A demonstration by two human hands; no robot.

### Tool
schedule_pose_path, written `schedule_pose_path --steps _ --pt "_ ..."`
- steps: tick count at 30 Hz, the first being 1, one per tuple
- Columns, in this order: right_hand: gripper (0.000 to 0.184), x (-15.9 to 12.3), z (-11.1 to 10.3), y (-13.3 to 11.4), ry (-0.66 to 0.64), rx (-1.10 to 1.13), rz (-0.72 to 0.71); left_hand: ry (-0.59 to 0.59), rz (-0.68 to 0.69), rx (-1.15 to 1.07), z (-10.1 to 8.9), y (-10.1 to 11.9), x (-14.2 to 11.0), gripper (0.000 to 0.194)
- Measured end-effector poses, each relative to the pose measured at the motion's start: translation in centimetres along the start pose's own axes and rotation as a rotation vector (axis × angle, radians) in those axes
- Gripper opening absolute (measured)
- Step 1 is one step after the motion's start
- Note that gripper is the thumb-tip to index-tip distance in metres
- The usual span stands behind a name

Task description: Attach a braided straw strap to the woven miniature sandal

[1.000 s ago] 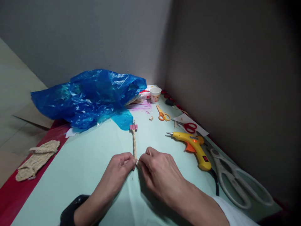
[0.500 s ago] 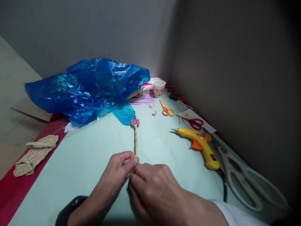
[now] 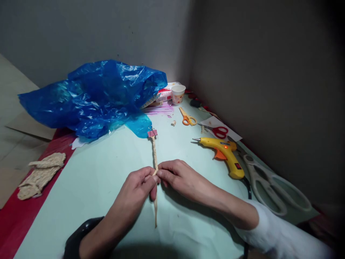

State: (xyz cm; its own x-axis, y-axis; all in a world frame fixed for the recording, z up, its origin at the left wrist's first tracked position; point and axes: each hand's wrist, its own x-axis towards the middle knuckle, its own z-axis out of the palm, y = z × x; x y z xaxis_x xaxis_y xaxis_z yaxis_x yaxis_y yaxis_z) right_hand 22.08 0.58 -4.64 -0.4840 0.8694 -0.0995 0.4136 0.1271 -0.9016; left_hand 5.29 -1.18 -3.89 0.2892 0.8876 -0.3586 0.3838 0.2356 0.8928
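A narrow braided straw cord [image 3: 154, 153] runs toward me from a pink binder clip [image 3: 152, 133] that grips its far end. My left hand [image 3: 141, 183] pinches the cord's near part between thumb and fingers. From the other side, my right hand [image 3: 172, 173] pinches strands at the same spot, its fingertips touching those of the left. Below the hands a loose strand tail hangs down to a thin point. The exact crossing of the strands is partly hidden by my fingers.
On the right lie a yellow glue gun [image 3: 223, 149] with its light lit, large grey scissors [image 3: 266, 183], red scissors [image 3: 219, 131] and orange scissors [image 3: 187, 117]. A blue plastic bag [image 3: 94, 97] and paper cup [image 3: 178, 95] stand behind. A woven straw piece [image 3: 41, 176] lies left.
My right hand has moved up and away from the near edge, turning so its fingers point left. The cord's loose tail now shows below the hands. The whole view has shifted slightly.
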Motion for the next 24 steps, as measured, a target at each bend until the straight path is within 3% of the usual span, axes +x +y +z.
schedule_pose_path --steps 4,7,11,16,20,24 --pt "0.029 -0.2 0.0 -0.2 0.054 -0.007 0.054 0.091 0.044 0.298 0.3 0.5 -0.7 0.039" --pt "0.031 -0.3 0.4 -0.1 0.082 0.036 0.082 0.138 0.056 0.534 0.4 0.4 -1.3 0.039" --pt "0.030 -0.5 0.8 -0.1 0.105 0.100 0.086 0.287 0.269 0.829 1.0 -1.2 -1.9 0.026" --pt "0.029 -0.4 0.3 -0.4 0.076 0.242 0.112 0.450 0.482 1.018 3.3 -3.3 -2.6 0.017" --pt "0.030 -0.4 -0.2 -1.0 0.008 0.405 0.155 0.440 0.558 1.207 4.7 -3.5 -2.9 0.019" --pt "0.030 -0.3 -0.2 -1.1 0.008 0.394 0.171 0.397 0.626 1.252 4.9 -3.0 -2.9 0.019"
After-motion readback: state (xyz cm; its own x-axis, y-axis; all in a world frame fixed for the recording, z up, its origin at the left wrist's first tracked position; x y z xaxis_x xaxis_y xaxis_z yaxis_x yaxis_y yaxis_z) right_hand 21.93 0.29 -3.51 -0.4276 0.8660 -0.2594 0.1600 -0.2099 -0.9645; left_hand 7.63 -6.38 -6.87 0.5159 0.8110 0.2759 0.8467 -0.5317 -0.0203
